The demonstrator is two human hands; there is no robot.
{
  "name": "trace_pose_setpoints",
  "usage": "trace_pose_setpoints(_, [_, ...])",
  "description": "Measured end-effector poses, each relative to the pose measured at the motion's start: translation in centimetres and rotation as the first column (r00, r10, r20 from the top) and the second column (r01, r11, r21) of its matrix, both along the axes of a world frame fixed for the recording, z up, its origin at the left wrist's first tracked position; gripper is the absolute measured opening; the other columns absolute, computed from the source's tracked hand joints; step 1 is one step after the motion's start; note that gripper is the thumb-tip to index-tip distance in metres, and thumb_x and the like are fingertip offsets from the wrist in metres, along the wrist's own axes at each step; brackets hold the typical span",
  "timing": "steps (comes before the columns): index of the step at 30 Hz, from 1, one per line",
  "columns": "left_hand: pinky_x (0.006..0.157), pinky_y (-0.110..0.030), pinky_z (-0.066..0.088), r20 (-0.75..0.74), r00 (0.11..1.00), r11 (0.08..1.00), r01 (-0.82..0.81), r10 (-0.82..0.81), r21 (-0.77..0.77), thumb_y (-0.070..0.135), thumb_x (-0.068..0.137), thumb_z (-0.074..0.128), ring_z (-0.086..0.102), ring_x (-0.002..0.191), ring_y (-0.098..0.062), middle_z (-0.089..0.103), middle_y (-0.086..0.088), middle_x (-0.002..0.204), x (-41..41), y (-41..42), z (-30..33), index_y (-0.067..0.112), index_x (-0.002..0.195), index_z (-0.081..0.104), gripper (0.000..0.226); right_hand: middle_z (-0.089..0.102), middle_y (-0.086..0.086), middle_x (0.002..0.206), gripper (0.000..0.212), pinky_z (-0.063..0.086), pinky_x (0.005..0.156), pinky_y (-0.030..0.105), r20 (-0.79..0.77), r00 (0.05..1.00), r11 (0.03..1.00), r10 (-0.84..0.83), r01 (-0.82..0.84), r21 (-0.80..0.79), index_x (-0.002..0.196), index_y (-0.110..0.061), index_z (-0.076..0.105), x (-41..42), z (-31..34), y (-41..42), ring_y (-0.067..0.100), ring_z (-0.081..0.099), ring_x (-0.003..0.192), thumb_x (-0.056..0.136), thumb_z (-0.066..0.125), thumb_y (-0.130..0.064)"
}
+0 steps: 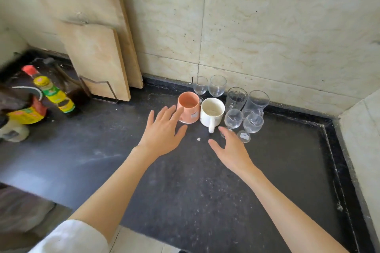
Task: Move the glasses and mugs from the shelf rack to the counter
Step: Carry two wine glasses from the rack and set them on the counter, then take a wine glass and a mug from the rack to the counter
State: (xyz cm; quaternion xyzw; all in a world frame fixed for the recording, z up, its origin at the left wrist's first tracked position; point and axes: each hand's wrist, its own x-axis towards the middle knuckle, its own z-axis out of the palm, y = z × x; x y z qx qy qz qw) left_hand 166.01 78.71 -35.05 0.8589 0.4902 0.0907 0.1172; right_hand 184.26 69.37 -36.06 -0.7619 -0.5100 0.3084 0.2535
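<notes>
Mugs (pixel 211 112) upright on counter (pixel 185 181) (white handle toward camera)

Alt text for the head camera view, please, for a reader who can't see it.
Both empty hands, left hand and right hand, hover open over a dark counter before an orange mug, a white mug and six clear glasses grouped near the tiled wall.

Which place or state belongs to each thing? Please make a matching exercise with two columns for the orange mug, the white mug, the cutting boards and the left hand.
Things:
1. orange mug
2. white mug
3. cutting boards
4. left hand

Descriptions:
A. leaning against the tiled wall
B. open, fingers spread, holding nothing
C. handle pointing toward the person
D. upright, directly left of the white mug

Pairs: 1-D, 2-C, 3-A, 4-B
</notes>
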Motion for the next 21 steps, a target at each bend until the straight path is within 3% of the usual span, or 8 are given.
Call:
trace_pose_setpoints(4, [0.115, -0.051, -0.001, -0.013, 0.984, 0.982, -0.173, 0.175, 0.076, 0.045, 0.094, 0.029, 0.009, 0.144, -0.022, 0.017, 0.000, 0.156, -9.0, -3.3, 2.9, 0.028, 0.147, 0.009, 0.059, 0.044, 0.001, 0.142, 0.055, 0.036, 0.100, 0.038, 0.254, 0.924, 0.928, 0.286, -0.333, 0.165, 0.138, -0.023, 0.034, -8.4, 3.7, 0.7, 0.022, 0.041, 0.129, 0.089, 0.048, -0.042])
trace_pose_setpoints(10, [0.115, -0.049, 0.000, 0.041, 0.879, 0.870, -0.476, 0.475, 0.130, 0.044, 0.093, 0.032, 0.009, 0.144, -0.020, 0.019, 0.002, 0.156, -24.9, -13.5, 5.4, 0.028, 0.147, 0.012, 0.059, 0.031, 0.002, 0.152, 0.061, 0.023, 0.113, 0.047, 0.379, 0.744, 0.746, 0.550, -0.642, 0.177, 0.144, -0.023, 0.025, -24.4, 6.1, -2.8, 0.019, 0.025, 0.140, 0.090, 0.043, -0.043])
trace_pose_setpoints(15, [0.116, -0.050, 0.000, 0.064, 0.678, 0.668, -0.734, 0.732, 0.125, 0.046, 0.092, 0.030, 0.006, 0.145, -0.021, 0.018, 0.001, 0.156, -38.5, -26.2, 6.4, 0.030, 0.146, 0.013, 0.059, 0.025, 0.000, 0.154, 0.062, 0.017, 0.115, 0.047, 0.403, 0.537, 0.512, 0.741, -0.840, 0.178, 0.145, -0.027, 0.022, -38.4, 7.2, -9.7, 0.019, 0.020, 0.141, 0.090, 0.042, -0.045])
trace_pose_setpoints(21, [0.116, -0.051, 0.003, 0.027, 0.408, 0.398, -0.901, 0.912, 0.171, 0.046, 0.092, 0.030, 0.007, 0.144, -0.022, 0.020, 0.000, 0.155, -50.4, -41.2, 8.1, 0.029, 0.146, 0.013, 0.058, 0.028, 0.002, 0.153, 0.063, 0.016, 0.115, 0.048, 0.444, 0.287, 0.198, 0.849, -0.951, 0.237, 0.144, -0.026, 0.025, -54.6, 9.1, -18.9, 0.021, 0.022, 0.141, 0.087, 0.044, -0.046])
